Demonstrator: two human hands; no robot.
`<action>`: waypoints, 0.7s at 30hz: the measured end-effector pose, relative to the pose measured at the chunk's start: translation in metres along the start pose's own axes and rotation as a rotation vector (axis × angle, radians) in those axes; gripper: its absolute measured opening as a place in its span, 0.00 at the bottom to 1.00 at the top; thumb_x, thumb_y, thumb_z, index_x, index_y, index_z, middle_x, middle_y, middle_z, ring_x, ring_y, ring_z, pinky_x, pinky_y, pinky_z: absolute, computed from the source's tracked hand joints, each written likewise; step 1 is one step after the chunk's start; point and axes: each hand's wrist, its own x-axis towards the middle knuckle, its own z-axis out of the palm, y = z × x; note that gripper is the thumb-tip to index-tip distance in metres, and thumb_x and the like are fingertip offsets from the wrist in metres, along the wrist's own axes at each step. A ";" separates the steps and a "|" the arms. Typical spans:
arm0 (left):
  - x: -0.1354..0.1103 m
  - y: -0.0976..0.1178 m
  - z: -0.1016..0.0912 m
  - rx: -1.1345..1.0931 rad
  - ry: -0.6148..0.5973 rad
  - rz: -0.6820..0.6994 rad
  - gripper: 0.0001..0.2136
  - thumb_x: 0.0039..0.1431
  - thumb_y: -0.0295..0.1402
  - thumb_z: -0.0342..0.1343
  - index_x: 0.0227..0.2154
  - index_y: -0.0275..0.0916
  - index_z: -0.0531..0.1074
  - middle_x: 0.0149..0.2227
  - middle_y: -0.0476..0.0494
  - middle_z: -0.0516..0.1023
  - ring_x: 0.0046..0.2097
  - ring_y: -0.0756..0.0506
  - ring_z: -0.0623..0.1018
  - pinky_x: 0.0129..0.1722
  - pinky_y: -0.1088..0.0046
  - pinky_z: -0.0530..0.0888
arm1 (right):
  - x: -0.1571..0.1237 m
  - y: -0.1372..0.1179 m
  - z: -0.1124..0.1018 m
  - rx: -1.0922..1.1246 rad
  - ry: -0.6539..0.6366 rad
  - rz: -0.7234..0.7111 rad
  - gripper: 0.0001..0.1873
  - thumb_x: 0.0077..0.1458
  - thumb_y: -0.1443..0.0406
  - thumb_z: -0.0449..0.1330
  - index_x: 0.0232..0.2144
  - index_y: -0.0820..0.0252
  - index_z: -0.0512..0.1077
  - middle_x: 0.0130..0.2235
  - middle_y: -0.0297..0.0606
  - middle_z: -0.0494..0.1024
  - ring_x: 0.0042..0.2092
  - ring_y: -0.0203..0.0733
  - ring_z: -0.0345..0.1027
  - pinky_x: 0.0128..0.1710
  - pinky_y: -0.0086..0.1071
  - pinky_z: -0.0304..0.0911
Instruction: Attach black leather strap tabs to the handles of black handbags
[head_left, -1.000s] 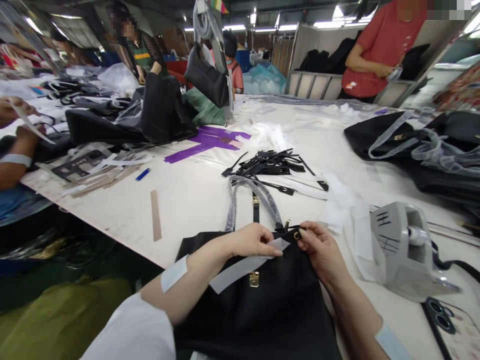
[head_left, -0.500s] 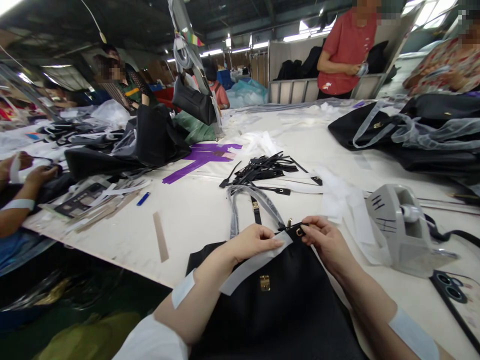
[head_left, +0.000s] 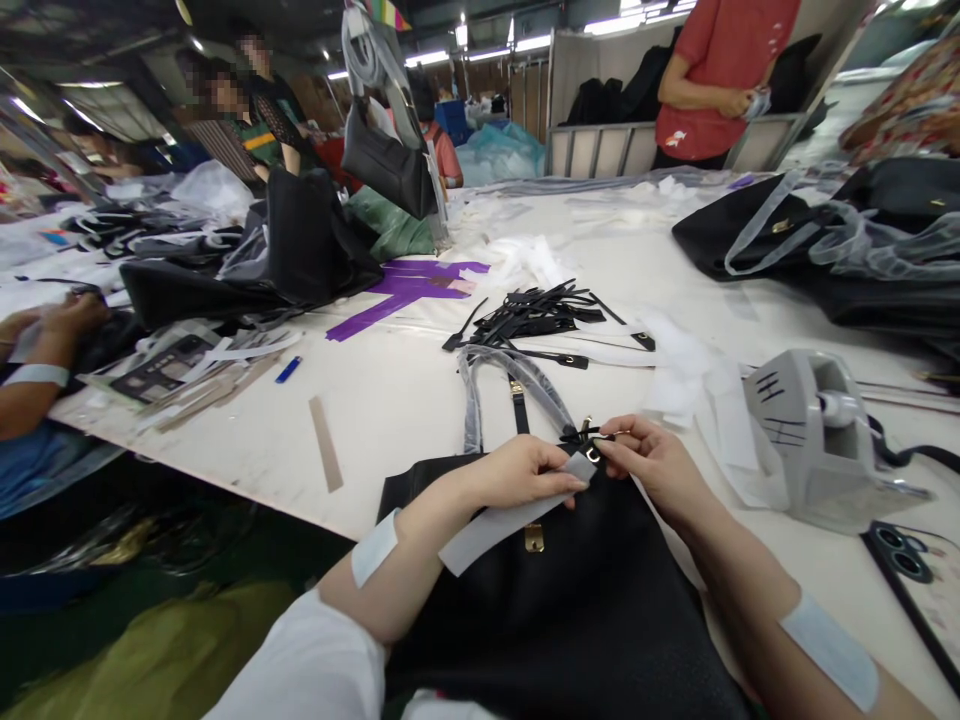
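A black handbag (head_left: 570, 610) lies before me with a gold clasp (head_left: 534, 538) on its front. Its handle (head_left: 517, 366) is wrapped in clear plastic and arches away from me. Between thumb and fingers, my left hand (head_left: 534, 470) pinches a white paper strip (head_left: 480, 535) that slants across the bag. My right hand (head_left: 651, 462) is closed on a thin black strap (head_left: 594, 453) with a small gold fitting, at the bag's top edge by the handle's base. The left fingertips are close beside that fitting. Part of the strap is hidden by my fingers.
Beyond the bag lies a pile of black straps (head_left: 536, 315). A grey tape dispenser (head_left: 814, 440) and a phone (head_left: 911, 570) are at right. More black bags (head_left: 847, 250) lie far right. Purple strips (head_left: 405, 290) are farther back. A co-worker's hands (head_left: 67, 320) are at left.
The view has tipped down slightly. My right fingers have shifted on the black strap, and my left hand with the white strip has come closer to the gold fitting.
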 end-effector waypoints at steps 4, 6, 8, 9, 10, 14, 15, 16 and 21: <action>0.000 -0.002 0.003 -0.001 -0.037 -0.037 0.19 0.60 0.46 0.52 0.29 0.33 0.77 0.27 0.46 0.78 0.26 0.53 0.69 0.26 0.79 0.62 | -0.002 -0.001 0.003 -0.075 -0.016 -0.054 0.17 0.46 0.57 0.69 0.34 0.60 0.70 0.21 0.30 0.71 0.23 0.33 0.64 0.23 0.26 0.58; 0.000 -0.003 0.003 -0.002 -0.044 -0.046 0.20 0.61 0.46 0.50 0.30 0.33 0.77 0.28 0.46 0.78 0.26 0.53 0.69 0.26 0.79 0.62 | -0.003 -0.002 0.004 -0.084 -0.010 -0.086 0.16 0.46 0.57 0.69 0.34 0.60 0.71 0.22 0.31 0.72 0.23 0.33 0.65 0.24 0.26 0.58; 0.000 -0.004 0.002 0.001 -0.030 -0.026 0.19 0.62 0.44 0.49 0.30 0.33 0.77 0.29 0.46 0.78 0.28 0.52 0.70 0.29 0.79 0.64 | -0.005 -0.002 0.004 -0.061 0.007 -0.105 0.16 0.46 0.58 0.69 0.34 0.59 0.71 0.23 0.31 0.73 0.23 0.33 0.65 0.24 0.25 0.59; 0.000 -0.003 0.002 0.002 -0.023 -0.010 0.19 0.62 0.44 0.50 0.30 0.34 0.77 0.30 0.46 0.78 0.29 0.52 0.71 0.31 0.79 0.64 | -0.005 -0.003 0.005 -0.051 0.011 -0.107 0.15 0.46 0.58 0.69 0.33 0.59 0.71 0.23 0.32 0.74 0.24 0.33 0.65 0.25 0.25 0.59; 0.000 -0.003 0.002 0.003 -0.020 0.004 0.18 0.62 0.43 0.50 0.29 0.34 0.77 0.30 0.46 0.78 0.30 0.52 0.71 0.32 0.79 0.65 | -0.006 -0.003 0.005 -0.048 0.007 -0.103 0.15 0.47 0.58 0.69 0.33 0.59 0.71 0.24 0.32 0.74 0.24 0.33 0.66 0.25 0.25 0.60; 0.001 -0.001 0.002 0.017 -0.043 0.021 0.17 0.62 0.42 0.51 0.29 0.34 0.77 0.28 0.48 0.76 0.28 0.53 0.69 0.31 0.80 0.64 | -0.008 -0.002 0.006 -0.075 -0.030 -0.071 0.15 0.47 0.58 0.69 0.33 0.60 0.72 0.26 0.35 0.76 0.26 0.35 0.67 0.25 0.26 0.59; 0.001 -0.001 0.002 0.021 -0.047 0.017 0.17 0.62 0.42 0.50 0.29 0.34 0.77 0.27 0.48 0.75 0.27 0.53 0.69 0.30 0.80 0.64 | -0.008 -0.002 0.006 -0.075 -0.032 -0.064 0.15 0.46 0.58 0.69 0.33 0.60 0.72 0.26 0.35 0.76 0.26 0.34 0.67 0.25 0.26 0.58; 0.001 -0.002 0.002 0.019 -0.046 0.017 0.17 0.62 0.42 0.50 0.28 0.34 0.76 0.27 0.48 0.75 0.27 0.53 0.69 0.30 0.80 0.64 | -0.008 -0.002 0.006 -0.068 -0.031 -0.057 0.15 0.46 0.58 0.69 0.33 0.60 0.72 0.25 0.35 0.76 0.25 0.34 0.66 0.25 0.26 0.58; 0.000 -0.002 0.002 -0.026 -0.041 0.029 0.15 0.62 0.40 0.50 0.30 0.34 0.75 0.30 0.46 0.78 0.32 0.51 0.74 0.35 0.79 0.67 | -0.008 -0.003 0.008 0.049 -0.024 0.002 0.16 0.46 0.58 0.70 0.34 0.59 0.72 0.22 0.30 0.72 0.25 0.32 0.64 0.26 0.25 0.59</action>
